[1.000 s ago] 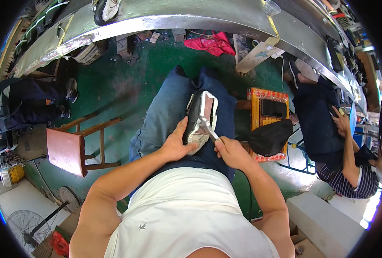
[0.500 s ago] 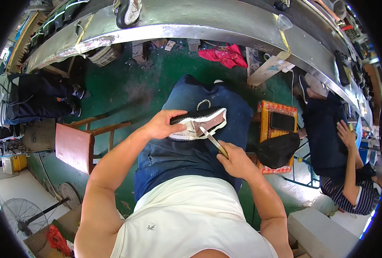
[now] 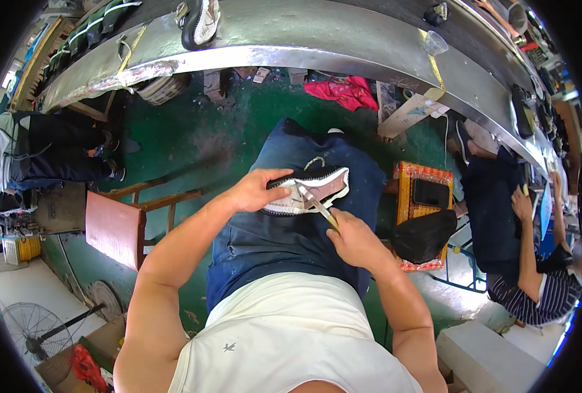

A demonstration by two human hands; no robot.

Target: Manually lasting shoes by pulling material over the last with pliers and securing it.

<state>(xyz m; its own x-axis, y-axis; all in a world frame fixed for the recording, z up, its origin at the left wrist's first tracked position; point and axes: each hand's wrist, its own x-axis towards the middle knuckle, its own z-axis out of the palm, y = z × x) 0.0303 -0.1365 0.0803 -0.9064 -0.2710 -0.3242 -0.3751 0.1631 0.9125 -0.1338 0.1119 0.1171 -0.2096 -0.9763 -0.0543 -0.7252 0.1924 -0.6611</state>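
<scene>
An unfinished black shoe (image 3: 332,187) lies across my lap with its bottom up. A pale, ragged edge surrounds its brownish underside, and a stitched line runs along the near side. My left hand (image 3: 255,191) grips one end, thumb pressed onto the underside and fingers over the far side. In my right hand (image 3: 356,241) is a slim hand tool (image 3: 322,209) with a silvery metal end and a light, wood-like handle. Its metal end meets the middle of the underside; the exact shape of the tip is too small to tell. A cord loop (image 3: 314,162) sticks out beyond the shoe.
A metal-edged bench (image 3: 291,56) spans the far side, with another shoe (image 3: 201,26) on it. At my right, an orange stool (image 3: 405,180) bears a phone (image 3: 430,193) and a black cloth-like item (image 3: 427,234). A brown chair (image 3: 115,229) stands left. Co-workers are on both sides.
The tool's metal end has moved slightly left and up on the shoe's underside, my right hand following. The co-worker at right has shifted their arms; my left hand keeps its grip.
</scene>
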